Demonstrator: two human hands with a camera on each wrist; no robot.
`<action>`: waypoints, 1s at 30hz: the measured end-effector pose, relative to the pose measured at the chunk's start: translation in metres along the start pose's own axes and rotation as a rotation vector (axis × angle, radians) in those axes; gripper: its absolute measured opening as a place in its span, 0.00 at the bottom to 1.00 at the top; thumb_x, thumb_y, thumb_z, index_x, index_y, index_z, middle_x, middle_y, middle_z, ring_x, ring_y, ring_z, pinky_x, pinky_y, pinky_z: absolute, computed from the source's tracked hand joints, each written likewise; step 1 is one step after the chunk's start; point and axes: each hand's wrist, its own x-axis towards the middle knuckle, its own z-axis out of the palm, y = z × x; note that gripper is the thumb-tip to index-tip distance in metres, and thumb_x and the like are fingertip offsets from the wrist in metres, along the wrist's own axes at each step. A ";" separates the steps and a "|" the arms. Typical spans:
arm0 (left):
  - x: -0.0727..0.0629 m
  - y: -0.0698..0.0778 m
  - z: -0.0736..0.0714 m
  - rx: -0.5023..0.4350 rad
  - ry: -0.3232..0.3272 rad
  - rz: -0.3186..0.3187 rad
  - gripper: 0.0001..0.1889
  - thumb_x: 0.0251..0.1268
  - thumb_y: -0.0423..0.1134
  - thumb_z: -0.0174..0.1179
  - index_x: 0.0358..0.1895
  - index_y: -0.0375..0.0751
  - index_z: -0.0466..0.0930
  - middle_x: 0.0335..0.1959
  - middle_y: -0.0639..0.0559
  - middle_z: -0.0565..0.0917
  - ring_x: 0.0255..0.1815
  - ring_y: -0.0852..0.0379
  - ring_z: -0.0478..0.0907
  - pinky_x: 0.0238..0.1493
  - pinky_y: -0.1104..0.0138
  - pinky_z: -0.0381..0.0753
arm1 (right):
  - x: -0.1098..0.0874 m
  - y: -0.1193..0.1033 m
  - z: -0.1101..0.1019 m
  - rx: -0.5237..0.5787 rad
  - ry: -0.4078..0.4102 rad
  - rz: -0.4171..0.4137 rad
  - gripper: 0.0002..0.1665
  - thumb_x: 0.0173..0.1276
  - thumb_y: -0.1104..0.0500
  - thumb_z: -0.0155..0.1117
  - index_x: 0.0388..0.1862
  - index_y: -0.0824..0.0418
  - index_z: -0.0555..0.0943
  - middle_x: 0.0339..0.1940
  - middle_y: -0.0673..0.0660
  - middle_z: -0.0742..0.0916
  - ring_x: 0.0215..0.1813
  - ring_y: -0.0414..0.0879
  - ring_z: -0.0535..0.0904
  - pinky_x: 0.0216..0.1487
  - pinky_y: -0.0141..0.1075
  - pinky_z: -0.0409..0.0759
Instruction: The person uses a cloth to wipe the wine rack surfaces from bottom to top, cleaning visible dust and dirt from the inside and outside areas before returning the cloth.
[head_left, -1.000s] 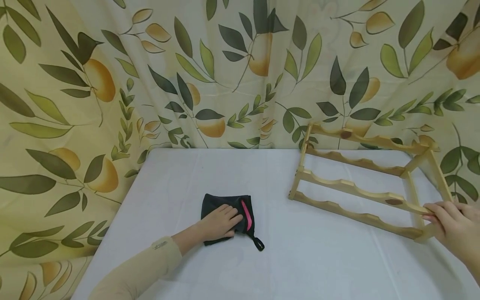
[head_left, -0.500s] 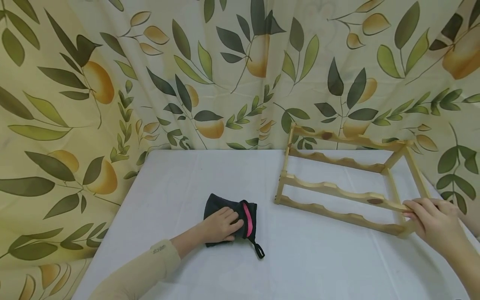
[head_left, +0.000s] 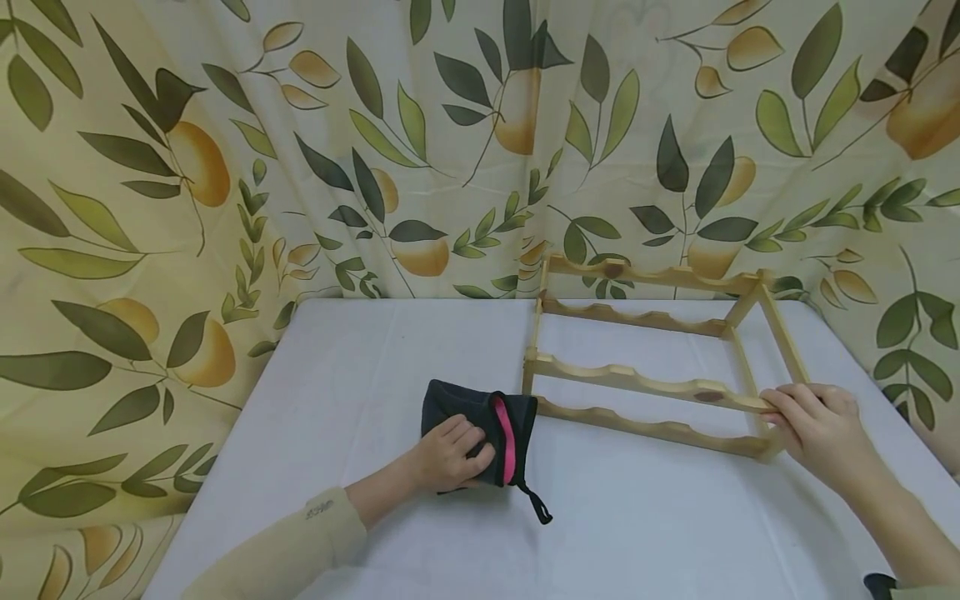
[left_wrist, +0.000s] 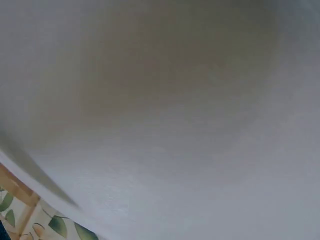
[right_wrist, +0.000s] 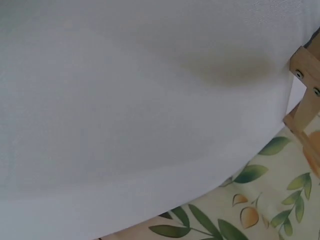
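Note:
My left hand [head_left: 450,452] grips a soft black pouch [head_left: 468,402] with a pink strip along its mouth and a black cord loop [head_left: 542,507] hanging off the near corner. Its fingers are curled into the fabric. A two-tier wooden bottle rack [head_left: 637,379] with scalloped rails stands right of the pouch, and its left end overlaps the pouch's edge in the head view. At the rack's near right corner, my right hand [head_left: 821,429] holds the end of the upper front rail. In the right wrist view, only a screwed end of the wooden rack [right_wrist: 306,67] shows.
A white cloth covers the table [head_left: 375,342]. Behind it and along the left side hangs a curtain [head_left: 300,208] printed with leaves and fruit. The left wrist view holds mostly white cloth [left_wrist: 175,175].
The rack has slid left across the table with my right hand on it. My left hand has gathered the pouch up from lying flat and shifted it slightly right.

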 end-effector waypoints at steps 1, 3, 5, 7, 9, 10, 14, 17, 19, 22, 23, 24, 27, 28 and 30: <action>0.004 -0.001 -0.002 0.010 0.027 -0.003 0.16 0.72 0.49 0.32 0.35 0.44 0.66 0.27 0.50 0.70 0.25 0.58 0.66 0.32 0.69 0.72 | 0.002 -0.001 0.002 0.003 0.000 -0.007 0.30 0.71 0.44 0.42 0.31 0.70 0.76 0.26 0.64 0.77 0.29 0.66 0.66 0.31 0.56 0.57; 0.014 -0.002 -0.008 0.030 0.082 -0.005 0.12 0.72 0.42 0.33 0.34 0.44 0.66 0.25 0.51 0.70 0.24 0.59 0.66 0.29 0.71 0.71 | 0.005 -0.002 0.006 0.009 -0.009 -0.017 0.30 0.72 0.44 0.41 0.32 0.70 0.76 0.26 0.64 0.77 0.29 0.65 0.66 0.31 0.55 0.58; 0.025 -0.005 -0.015 0.050 0.130 -0.002 0.08 0.68 0.36 0.36 0.34 0.45 0.65 0.24 0.52 0.70 0.23 0.60 0.66 0.28 0.72 0.70 | 0.009 -0.004 0.010 0.014 -0.021 -0.023 0.30 0.72 0.44 0.41 0.32 0.69 0.77 0.26 0.64 0.77 0.30 0.65 0.67 0.32 0.54 0.58; 0.035 -0.007 -0.022 0.067 0.166 0.005 0.06 0.64 0.32 0.39 0.33 0.45 0.65 0.23 0.52 0.70 0.22 0.61 0.66 0.27 0.73 0.69 | 0.012 -0.005 0.013 0.015 -0.033 -0.026 0.30 0.72 0.44 0.41 0.32 0.69 0.77 0.27 0.64 0.78 0.30 0.64 0.67 0.32 0.54 0.58; 0.041 -0.008 -0.027 0.083 0.190 0.012 0.05 0.60 0.31 0.41 0.33 0.45 0.65 0.22 0.52 0.70 0.22 0.61 0.66 0.27 0.73 0.69 | 0.015 -0.007 0.017 0.018 -0.047 -0.024 0.31 0.72 0.44 0.40 0.32 0.69 0.77 0.27 0.63 0.78 0.31 0.63 0.68 0.32 0.53 0.59; 0.044 -0.009 -0.029 0.090 0.197 0.015 0.05 0.60 0.31 0.41 0.32 0.45 0.65 0.22 0.52 0.70 0.22 0.61 0.66 0.27 0.73 0.68 | 0.016 -0.009 0.019 0.020 -0.054 -0.024 0.31 0.72 0.44 0.40 0.32 0.69 0.77 0.27 0.63 0.77 0.31 0.63 0.68 0.32 0.53 0.59; 0.050 -0.010 -0.032 0.109 0.229 0.016 0.05 0.59 0.31 0.41 0.31 0.45 0.65 0.21 0.52 0.69 0.21 0.61 0.66 0.26 0.72 0.67 | 0.021 -0.013 0.026 0.035 -0.068 -0.022 0.31 0.72 0.44 0.39 0.33 0.70 0.77 0.28 0.63 0.77 0.32 0.63 0.67 0.33 0.53 0.58; 0.054 -0.011 -0.032 0.132 0.251 0.017 0.04 0.58 0.32 0.43 0.31 0.45 0.66 0.21 0.52 0.69 0.22 0.60 0.66 0.26 0.72 0.67 | 0.026 -0.015 0.032 0.038 -0.070 -0.026 0.31 0.73 0.44 0.39 0.34 0.69 0.77 0.29 0.63 0.77 0.32 0.63 0.67 0.32 0.53 0.58; 0.056 -0.012 -0.031 0.153 0.263 0.018 0.04 0.58 0.32 0.43 0.31 0.45 0.66 0.21 0.52 0.69 0.22 0.60 0.66 0.26 0.71 0.67 | 0.029 -0.017 0.036 0.035 -0.075 -0.030 0.30 0.73 0.45 0.38 0.35 0.69 0.77 0.29 0.63 0.77 0.33 0.63 0.67 0.32 0.52 0.58; 0.059 -0.013 -0.029 0.180 0.276 0.004 0.04 0.57 0.32 0.43 0.31 0.45 0.65 0.21 0.52 0.69 0.23 0.60 0.66 0.26 0.71 0.66 | 0.035 -0.020 0.042 0.031 -0.081 -0.041 0.30 0.73 0.45 0.38 0.36 0.69 0.77 0.30 0.63 0.77 0.33 0.62 0.66 0.32 0.52 0.58; 0.060 -0.013 -0.029 0.186 0.282 -0.003 0.04 0.57 0.32 0.43 0.31 0.45 0.65 0.21 0.52 0.69 0.23 0.60 0.66 0.26 0.71 0.66 | 0.037 -0.021 0.044 0.028 -0.081 -0.046 0.30 0.73 0.45 0.38 0.36 0.69 0.77 0.30 0.63 0.77 0.33 0.61 0.66 0.32 0.52 0.58; 0.062 -0.014 -0.028 0.190 0.287 -0.010 0.04 0.58 0.31 0.43 0.31 0.45 0.65 0.21 0.52 0.69 0.23 0.60 0.66 0.26 0.71 0.66 | 0.039 -0.022 0.046 0.028 -0.081 -0.053 0.29 0.73 0.45 0.38 0.36 0.69 0.77 0.30 0.62 0.77 0.33 0.61 0.66 0.32 0.51 0.58; 0.064 -0.015 -0.026 0.196 0.297 -0.033 0.04 0.58 0.31 0.43 0.31 0.45 0.65 0.22 0.51 0.69 0.23 0.59 0.65 0.25 0.71 0.66 | 0.044 -0.027 0.054 0.027 -0.080 -0.072 0.27 0.73 0.47 0.40 0.37 0.69 0.76 0.30 0.62 0.76 0.33 0.60 0.67 0.33 0.51 0.59; 0.064 -0.015 -0.025 0.198 0.295 -0.039 0.04 0.58 0.31 0.43 0.31 0.45 0.65 0.22 0.51 0.69 0.23 0.59 0.65 0.25 0.71 0.66 | 0.046 -0.028 0.056 0.025 -0.080 -0.075 0.27 0.73 0.47 0.40 0.37 0.69 0.76 0.30 0.62 0.76 0.33 0.60 0.67 0.33 0.51 0.59; 0.063 -0.014 -0.022 0.198 0.289 -0.048 0.04 0.59 0.31 0.43 0.32 0.45 0.65 0.23 0.51 0.69 0.23 0.59 0.64 0.26 0.71 0.65 | 0.049 -0.032 0.060 0.025 -0.092 -0.075 0.27 0.73 0.47 0.39 0.37 0.68 0.76 0.31 0.61 0.77 0.34 0.59 0.67 0.34 0.51 0.59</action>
